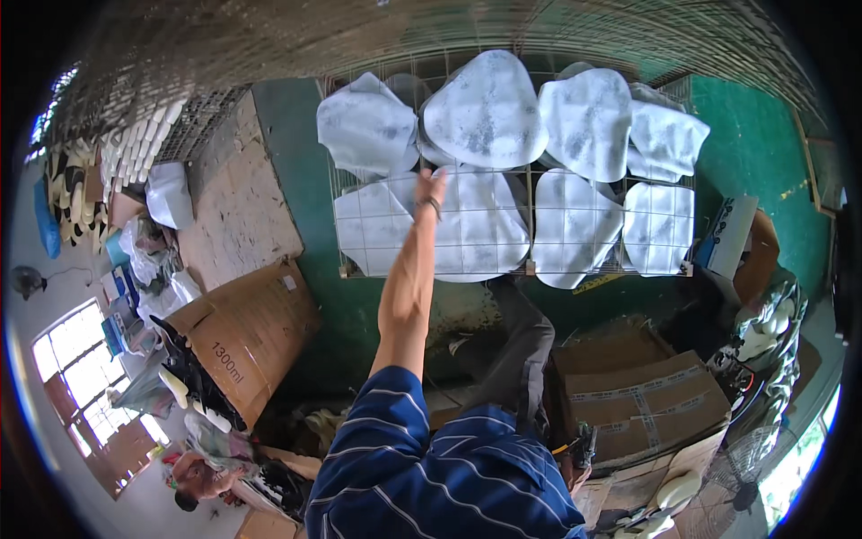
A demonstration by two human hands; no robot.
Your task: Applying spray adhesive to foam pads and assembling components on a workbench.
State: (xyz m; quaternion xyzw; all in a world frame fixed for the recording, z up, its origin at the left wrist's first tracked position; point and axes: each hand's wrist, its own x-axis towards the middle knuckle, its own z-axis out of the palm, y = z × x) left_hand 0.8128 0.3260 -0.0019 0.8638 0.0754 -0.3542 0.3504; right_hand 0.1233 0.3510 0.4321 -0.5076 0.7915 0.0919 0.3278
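My left arm stretches forward over a wire rack [530,268] that holds several whitish-grey, rounded sheet-like pieces in two rows. At the rack's middle wire, my left hand [431,187] is at the gap between the upper and lower rows, fingers apart. Its fingertips lie close to the lower edge of a large rounded piece [485,112] and above a lower piece [476,220]. Whether they touch either one is unclear. Low on the right, beside my striped shirt, my right hand [578,473] is partly hidden and closed round a small dark object with a yellow-orange part.
A large brown carton [242,337] leans open at the left, near a pale board [238,180]. To the right stands a taped carton [646,404], with a fan [745,485] beyond it. Another person [202,476] is at the lower left. Wire mesh [404,36] spans the top.
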